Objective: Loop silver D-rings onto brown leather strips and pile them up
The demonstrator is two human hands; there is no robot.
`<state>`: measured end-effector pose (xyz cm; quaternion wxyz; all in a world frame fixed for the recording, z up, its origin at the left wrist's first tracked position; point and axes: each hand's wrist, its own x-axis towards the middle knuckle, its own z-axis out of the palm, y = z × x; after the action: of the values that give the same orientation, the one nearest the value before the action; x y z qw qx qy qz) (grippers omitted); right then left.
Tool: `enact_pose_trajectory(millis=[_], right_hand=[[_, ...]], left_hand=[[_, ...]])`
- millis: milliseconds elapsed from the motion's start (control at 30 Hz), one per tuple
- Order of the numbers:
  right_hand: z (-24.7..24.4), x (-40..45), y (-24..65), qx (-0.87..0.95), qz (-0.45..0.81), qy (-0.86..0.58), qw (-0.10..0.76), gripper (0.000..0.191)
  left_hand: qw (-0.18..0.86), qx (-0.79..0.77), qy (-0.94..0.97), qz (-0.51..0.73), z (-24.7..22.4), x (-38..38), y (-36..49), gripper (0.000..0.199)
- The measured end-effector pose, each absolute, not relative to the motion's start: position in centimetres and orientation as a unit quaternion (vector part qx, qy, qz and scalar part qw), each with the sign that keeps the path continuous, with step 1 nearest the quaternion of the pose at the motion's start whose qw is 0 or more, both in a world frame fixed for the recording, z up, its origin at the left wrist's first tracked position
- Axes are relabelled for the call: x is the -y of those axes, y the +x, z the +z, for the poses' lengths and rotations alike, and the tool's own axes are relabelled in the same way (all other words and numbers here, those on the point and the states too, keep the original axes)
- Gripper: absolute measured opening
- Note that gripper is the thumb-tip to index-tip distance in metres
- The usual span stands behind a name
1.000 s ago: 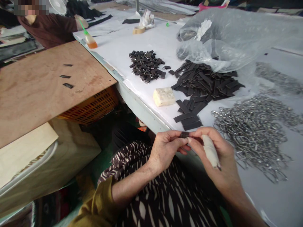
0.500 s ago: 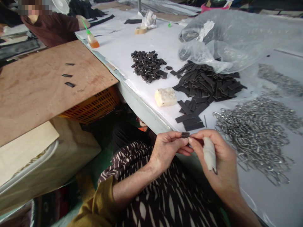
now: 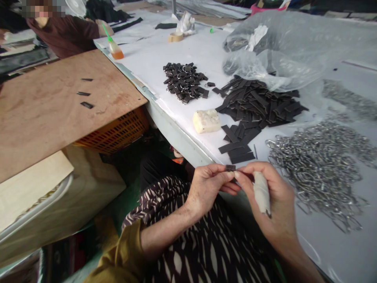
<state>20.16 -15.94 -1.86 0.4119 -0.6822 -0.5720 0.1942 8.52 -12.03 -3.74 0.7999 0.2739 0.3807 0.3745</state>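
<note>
Over the table's near edge, my left hand (image 3: 206,186) pinches a small folded dark strip (image 3: 230,168) between thumb and fingers. My right hand (image 3: 272,200) meets it from the other side, its thumb and fingertips closed at the same strip. A white-wrapped, stick-like tool (image 3: 261,192) rests in my right hand, with a dark bit showing at its lower end; its other end is hidden. Just beyond my hands lie loose flat dark strips (image 3: 240,143), and to the right spreads a heap of metal rings (image 3: 318,161).
A pale block (image 3: 206,121) sits near the table edge. Behind it are a pile of dark tabs with rings (image 3: 182,80), a larger strip pile (image 3: 262,100) and a clear plastic bag (image 3: 282,51). A bottle (image 3: 116,50) stands far left, near a co-worker (image 3: 64,33) beyond a wooden board (image 3: 59,106).
</note>
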Motion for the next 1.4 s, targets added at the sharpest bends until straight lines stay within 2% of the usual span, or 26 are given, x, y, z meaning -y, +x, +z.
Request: enact_pose_trajectory(millis=[1167, 1267, 1400], right_hand=[[-1.8, 16.0, 19.9, 0.570, 0.192, -0.686, 0.408, 0.013], [-1.2, 16.2, 20.1, 0.544, 0.180, -0.707, 0.415, 0.016], [-0.6, 16.1, 20.9, 0.512, 0.180, -0.747, 0.384, 0.020]], left_hand=[[0.801, -0.393, 0.214, 0.398, -4.2, 11.7, 8.3, 0.025], [0.795, -0.393, 0.214, 0.409, -4.4, 11.4, 7.9, 0.024], [0.788, -0.386, 0.212, 0.430, -4.7, 11.1, 7.4, 0.020]])
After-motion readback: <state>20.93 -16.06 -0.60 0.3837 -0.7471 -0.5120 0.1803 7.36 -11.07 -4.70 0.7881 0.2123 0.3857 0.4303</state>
